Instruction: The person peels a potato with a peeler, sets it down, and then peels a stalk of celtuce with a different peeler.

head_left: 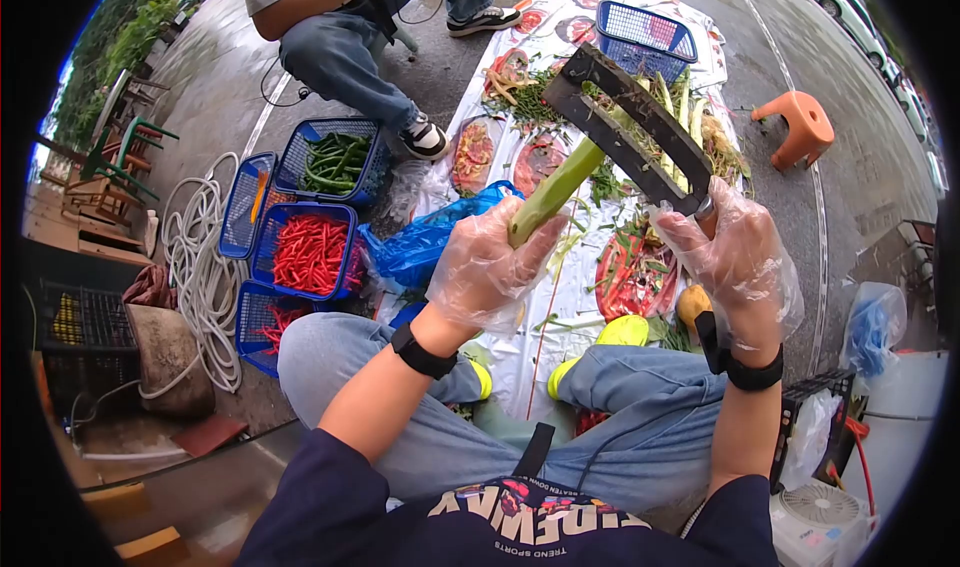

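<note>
My left hand (492,267), in a clear plastic glove, is wrapped round the lower end of a thick, light green vegetable stalk (562,189). The stalk slants up and away to the right. In my right hand (738,257), also gloved, is the handle of a large peeler (640,117), a long dark metal frame with a slot down its middle. The peeler's frame lies across the upper part of the stalk and hides some of it. Below the hands, a patterned plastic sheet (575,257) is strewn with green peelings and leaves.
Blue baskets hold green chillies (335,161) and red chillies (308,255) at left, near a blue plastic bag (440,237) and a coiled hose (200,267). Another blue basket (646,39) stands at the far end. An orange stool (800,127) is at right. Another person (345,62) crouches opposite.
</note>
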Available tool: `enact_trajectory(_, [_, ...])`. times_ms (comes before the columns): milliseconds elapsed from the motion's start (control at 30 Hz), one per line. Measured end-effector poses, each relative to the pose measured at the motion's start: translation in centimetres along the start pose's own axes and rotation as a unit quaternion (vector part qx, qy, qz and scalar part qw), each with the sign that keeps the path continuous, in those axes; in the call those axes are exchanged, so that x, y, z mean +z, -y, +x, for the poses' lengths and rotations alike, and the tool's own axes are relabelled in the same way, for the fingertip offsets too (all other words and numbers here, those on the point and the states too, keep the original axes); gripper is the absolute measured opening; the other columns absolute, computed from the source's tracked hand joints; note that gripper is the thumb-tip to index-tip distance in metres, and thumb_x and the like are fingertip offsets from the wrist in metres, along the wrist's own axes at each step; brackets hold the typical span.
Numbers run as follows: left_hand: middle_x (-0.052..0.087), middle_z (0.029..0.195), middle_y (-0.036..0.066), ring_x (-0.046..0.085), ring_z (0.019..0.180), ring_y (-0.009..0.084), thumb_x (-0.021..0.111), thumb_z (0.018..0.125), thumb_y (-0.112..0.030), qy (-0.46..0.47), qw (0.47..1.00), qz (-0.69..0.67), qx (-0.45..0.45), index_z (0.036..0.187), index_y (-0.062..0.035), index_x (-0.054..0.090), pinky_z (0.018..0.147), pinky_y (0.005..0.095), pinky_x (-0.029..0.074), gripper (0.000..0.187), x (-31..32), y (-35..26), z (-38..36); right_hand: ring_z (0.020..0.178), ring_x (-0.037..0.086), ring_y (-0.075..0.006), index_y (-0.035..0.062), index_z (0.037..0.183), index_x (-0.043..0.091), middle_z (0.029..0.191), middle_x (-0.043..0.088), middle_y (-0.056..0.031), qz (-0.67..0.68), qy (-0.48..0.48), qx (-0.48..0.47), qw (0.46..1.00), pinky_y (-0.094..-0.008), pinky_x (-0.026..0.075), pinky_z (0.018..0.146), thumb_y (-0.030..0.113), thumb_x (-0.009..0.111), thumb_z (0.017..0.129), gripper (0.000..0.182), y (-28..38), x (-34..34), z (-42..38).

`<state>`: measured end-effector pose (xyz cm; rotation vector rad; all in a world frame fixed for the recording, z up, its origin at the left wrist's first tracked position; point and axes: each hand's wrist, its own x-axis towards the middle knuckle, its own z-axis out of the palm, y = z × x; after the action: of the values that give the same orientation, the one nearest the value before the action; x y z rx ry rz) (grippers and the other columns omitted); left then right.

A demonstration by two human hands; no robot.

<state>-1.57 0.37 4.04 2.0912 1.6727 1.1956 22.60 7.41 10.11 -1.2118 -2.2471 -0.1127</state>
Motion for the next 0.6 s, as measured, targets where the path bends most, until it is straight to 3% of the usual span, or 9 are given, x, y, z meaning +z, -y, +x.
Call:
enact_trajectory(67, [0.046,0.061,0.009,0.047,0.049,0.0280,0.063,0.095,-0.023,-0.005,1.000,-0.027,-0.012,0.098,-0.0061,0.063,0.047,0.0372,0.040,0.017,0.2,0.1,0.1,0.053,0.060,-0.0373,-0.0047,0.079,0.061,0.054,0.053,-0.0191,0.000,0.021,0.021,1.000,-0.0446,0.047,0.052,0.060,0.070,0.079,0.065,0.0,0.1,0.2])
enact_trajectory(133, [0.044,0.060,0.009,0.046,0.049,0.0285,0.063,0.095,-0.023,-0.025,0.998,0.031,0.053,0.097,-0.0057,0.063,0.047,0.0368,0.040,0.017,0.4,0.4,0.0,0.053,0.060,-0.0372,-0.0048,0.079,0.061,0.054,0.054,-0.0191,0.001,0.043,0.041,0.998,-0.0446,0.047,0.052,0.060,0.070,0.079,0.066,-0.2,0.1,0.3])
enact_trajectory(267, [0.045,0.058,0.009,0.044,0.049,0.0258,0.064,0.095,-0.027,-0.041,0.991,0.091,0.090,0.092,-0.0030,0.062,0.047,0.0351,0.040,0.024,0.4,0.2,0.1,0.052,0.059,-0.0363,-0.0051,0.078,0.060,0.054,0.055,-0.0180,0.064,0.096,0.106,0.988,-0.0433,0.046,0.051,0.058,0.069,0.081,0.063,0.2,-0.3,0.6])
enact_trajectory(367, [0.047,0.057,0.008,0.043,0.049,0.0205,0.065,0.094,-0.031,-0.037,0.998,-0.042,-0.014,0.089,-0.0022,0.063,0.048,0.0337,0.040,0.029,0.1,-0.5,0.2,0.051,0.059,-0.0358,-0.0055,0.077,0.060,0.054,0.055,-0.0174,0.077,0.103,0.119,0.984,-0.0427,0.046,0.051,0.054,0.069,0.084,0.061,0.4,-0.4,0.7])
enact_trajectory(533, [0.046,0.056,0.007,0.041,0.049,0.0150,0.066,0.093,-0.035,-0.030,0.994,-0.078,-0.068,0.084,-0.0017,0.061,0.048,0.0326,0.039,0.035,0.1,-0.7,0.1,0.051,0.059,-0.0369,-0.0062,0.078,0.059,0.054,0.056,-0.0176,0.082,0.073,0.136,0.985,-0.0426,0.046,0.052,0.051,0.068,0.086,0.059,-0.3,-0.3,0.9])
enact_trajectory(600, [0.046,0.056,0.006,0.041,0.050,0.0145,0.066,0.093,-0.035,-0.031,0.995,-0.077,-0.054,0.083,-0.0018,0.061,0.048,0.0325,0.039,0.035,0.2,-0.5,0.0,0.055,0.059,-0.0382,-0.0054,0.077,0.059,0.057,0.056,-0.0182,0.018,0.010,0.083,0.996,-0.0434,0.046,0.055,0.051,0.065,0.088,0.058,-2.6,0.3,0.3])
